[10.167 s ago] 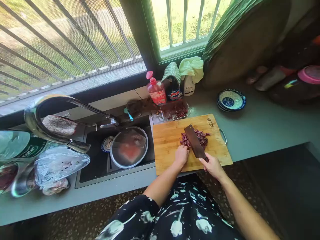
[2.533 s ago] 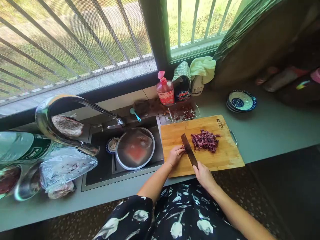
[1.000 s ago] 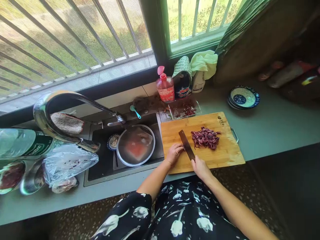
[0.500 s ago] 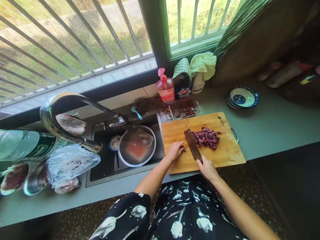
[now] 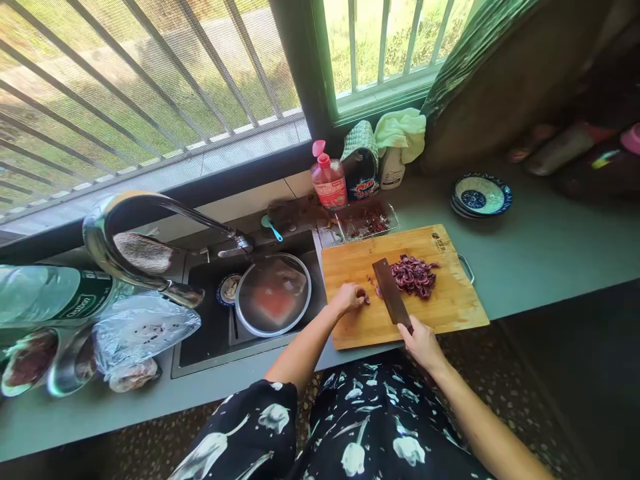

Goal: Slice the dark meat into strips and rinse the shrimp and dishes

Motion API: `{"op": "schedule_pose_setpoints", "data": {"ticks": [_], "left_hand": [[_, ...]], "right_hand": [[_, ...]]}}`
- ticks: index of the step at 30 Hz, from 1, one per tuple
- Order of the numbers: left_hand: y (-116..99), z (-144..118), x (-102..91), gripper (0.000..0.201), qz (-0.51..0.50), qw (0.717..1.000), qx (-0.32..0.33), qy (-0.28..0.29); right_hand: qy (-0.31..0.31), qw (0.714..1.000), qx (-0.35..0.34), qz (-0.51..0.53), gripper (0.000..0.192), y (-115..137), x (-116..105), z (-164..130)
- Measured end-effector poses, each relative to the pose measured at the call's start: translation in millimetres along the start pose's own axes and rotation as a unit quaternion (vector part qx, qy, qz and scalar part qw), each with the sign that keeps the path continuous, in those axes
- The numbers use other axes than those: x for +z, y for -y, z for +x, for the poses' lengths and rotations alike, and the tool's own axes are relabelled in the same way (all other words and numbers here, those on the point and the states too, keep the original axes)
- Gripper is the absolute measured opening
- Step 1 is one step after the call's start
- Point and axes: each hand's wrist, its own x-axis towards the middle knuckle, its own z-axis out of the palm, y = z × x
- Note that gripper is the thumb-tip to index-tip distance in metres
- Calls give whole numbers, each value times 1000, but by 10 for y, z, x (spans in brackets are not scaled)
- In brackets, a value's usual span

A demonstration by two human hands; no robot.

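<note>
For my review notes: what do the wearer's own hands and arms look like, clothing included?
Both the left hand and right hand are ungloved, with bare forearms. The left sleeve is black with white flowers, ending around the elbow; no right sleeve shows.

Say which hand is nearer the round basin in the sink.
Left. The left hand is over the basin-side half of the chopping board, just right of the basin; the right hand is farther right, holding the cleaver.

Dark cleaver (image 5: pixel 391 293) slanted beside purple shreds (image 5: pixel 415 277), heaped on wooden board (image 5: pixel 347 261).
</note>
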Motion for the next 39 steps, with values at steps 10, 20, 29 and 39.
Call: {"op": "schedule_pose_setpoints", "data": {"ticks": [10,20,29,39], "left_hand": [[-44,-5,-21,19,50,998,-20,30],[-17,-42,14,24,7,997,-53,53],[15,-48,55,23,-12,998,-47,35],[44,-84,169,21,-17,997,-70,-15]], "right_hand": [[4,1000,9,4,24,-26,-27,-51],[21,999,-28,-6,22,18,113,-100],[58,998,-33,17,22,158,203,-139],[46,999,-11,19,21,222,326,-117]]}}
